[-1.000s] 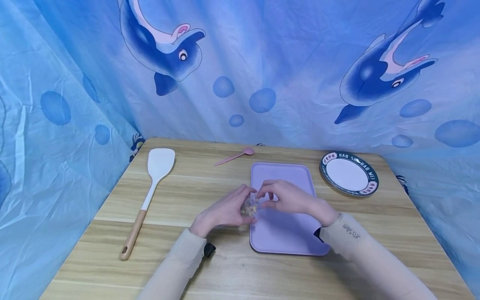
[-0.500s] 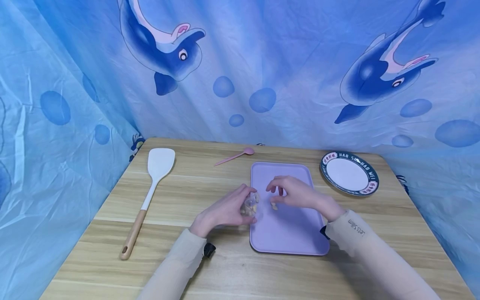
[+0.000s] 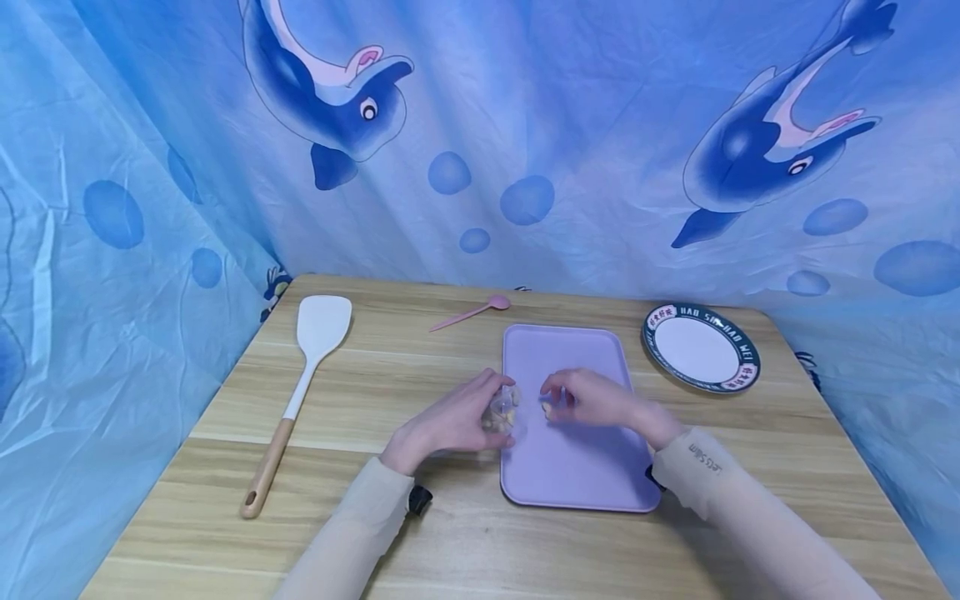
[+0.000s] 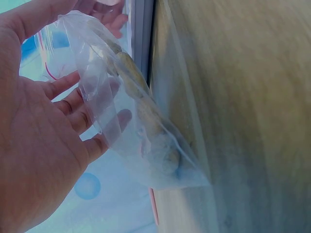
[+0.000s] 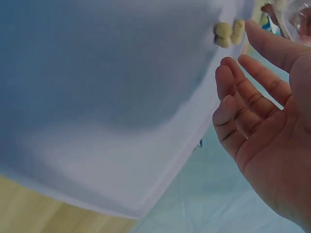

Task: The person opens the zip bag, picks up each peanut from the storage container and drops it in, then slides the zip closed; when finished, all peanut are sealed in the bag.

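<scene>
So, going left to right: one big spatula point(image 3: 322, 325), white blade on the far end and wooden handle pointing near, lies along the left side of the wooden table point(image 3: 180, 533). Then comes my left hand point(image 3: 450, 421), thumb and fingers wrapped round one clear bag point(image 4: 131, 141). Inside it are some tan lumps point(image 4: 130, 68), bunched along one side. Honestly can't count them, the plastic is crinkled and my own hand covers a chunk of it. The bag sits right at the left edge of the purple tray point(image 3: 570, 483), overlapping that edge as seen from my head.

Up on the far side, one little pink spoon point(image 3: 496, 302) lies just off the tray's far left corner.

On the tray itself I count two peanut-shaped pieces point(image 5: 223, 35), close together, one right by my thumb tip. Touching or not? Can't tell. My right hand point(image 3: 596, 398) is over the tray with fingers loosely bent and a gap to the thumb, gripping nothing that I can see, and it blocks part of the tray from above.

Far right of the tray there's one round plate point(image 3: 693, 350), white middle, dark green lettered rim. Behind everything hangs a blue curtain point(image 3: 480, 142) with two big dolphins point(image 3: 330, 92) on it.
</scene>
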The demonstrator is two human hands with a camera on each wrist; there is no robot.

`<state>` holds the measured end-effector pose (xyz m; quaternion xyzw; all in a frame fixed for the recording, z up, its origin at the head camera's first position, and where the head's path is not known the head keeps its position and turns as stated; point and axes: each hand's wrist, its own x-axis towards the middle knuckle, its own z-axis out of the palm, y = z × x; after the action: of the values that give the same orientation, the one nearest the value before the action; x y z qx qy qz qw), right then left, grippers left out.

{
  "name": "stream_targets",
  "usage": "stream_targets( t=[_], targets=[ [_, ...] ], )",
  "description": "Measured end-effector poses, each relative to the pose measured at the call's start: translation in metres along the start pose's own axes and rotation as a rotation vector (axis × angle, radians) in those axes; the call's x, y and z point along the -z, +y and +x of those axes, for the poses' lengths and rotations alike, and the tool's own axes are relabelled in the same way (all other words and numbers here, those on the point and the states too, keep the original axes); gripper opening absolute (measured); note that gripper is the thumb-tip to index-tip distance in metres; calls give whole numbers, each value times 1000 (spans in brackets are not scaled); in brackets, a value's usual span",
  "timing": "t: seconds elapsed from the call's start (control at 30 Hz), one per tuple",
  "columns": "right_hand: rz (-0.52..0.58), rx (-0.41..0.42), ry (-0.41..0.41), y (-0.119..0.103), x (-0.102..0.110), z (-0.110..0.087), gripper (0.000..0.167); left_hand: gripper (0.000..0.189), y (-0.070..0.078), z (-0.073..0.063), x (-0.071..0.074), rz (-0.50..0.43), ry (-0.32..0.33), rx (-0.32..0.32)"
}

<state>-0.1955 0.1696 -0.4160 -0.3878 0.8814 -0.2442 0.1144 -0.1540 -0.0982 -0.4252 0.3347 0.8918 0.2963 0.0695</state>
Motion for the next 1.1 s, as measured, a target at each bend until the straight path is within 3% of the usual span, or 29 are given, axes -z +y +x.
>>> stream_targets(
  t=[0.37,1.1],
  targets=[
    [-46,-17,8,-1,-14,0,30,80,1,0,1,-17,-6,9],
    [-35,-22,8,-4,-13,2,25,80,2,-2,3,-14,-8,10]
  ],
)
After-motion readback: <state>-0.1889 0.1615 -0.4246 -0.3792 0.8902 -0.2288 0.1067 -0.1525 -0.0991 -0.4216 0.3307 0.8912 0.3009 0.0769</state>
